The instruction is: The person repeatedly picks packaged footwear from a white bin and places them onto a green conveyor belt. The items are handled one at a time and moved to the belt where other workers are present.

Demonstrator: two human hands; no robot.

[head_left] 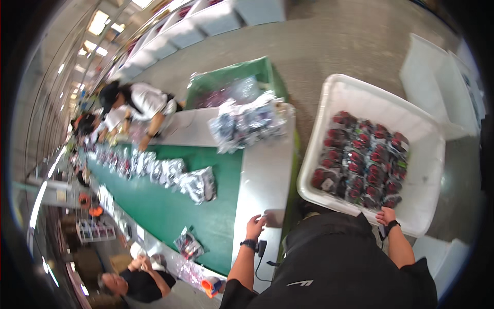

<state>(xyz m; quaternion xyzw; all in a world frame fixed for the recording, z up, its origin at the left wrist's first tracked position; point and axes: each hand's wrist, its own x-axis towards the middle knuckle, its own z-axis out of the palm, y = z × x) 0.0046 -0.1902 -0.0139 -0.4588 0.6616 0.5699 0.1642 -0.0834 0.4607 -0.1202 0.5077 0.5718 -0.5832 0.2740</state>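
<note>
My left hand [256, 226] hovers by the metal edge of the conveyor table, its fingers loosely apart and nothing visible in them. At the near rim of a white bin [321, 108], my right hand [386, 216] is closed, its fingers curled over the rim close to the packages. Rows of clear-bagged dark items with red parts [363, 159] fill the middle of the bin. A single bagged dark and red item [189, 244] lies on the green belt [154, 203], left of my left hand. Farther along the belt sit several silvery plastic-wrapped packages [198, 184].
A heap of bagged goods [248, 123] rests on the table's far corner, before a green crate [275, 77]. Co-workers [146, 103] stand along the belt's far side; another person [146, 283] is at lower left. An orange and white tape dispenser [211, 286] sits at the belt's near end.
</note>
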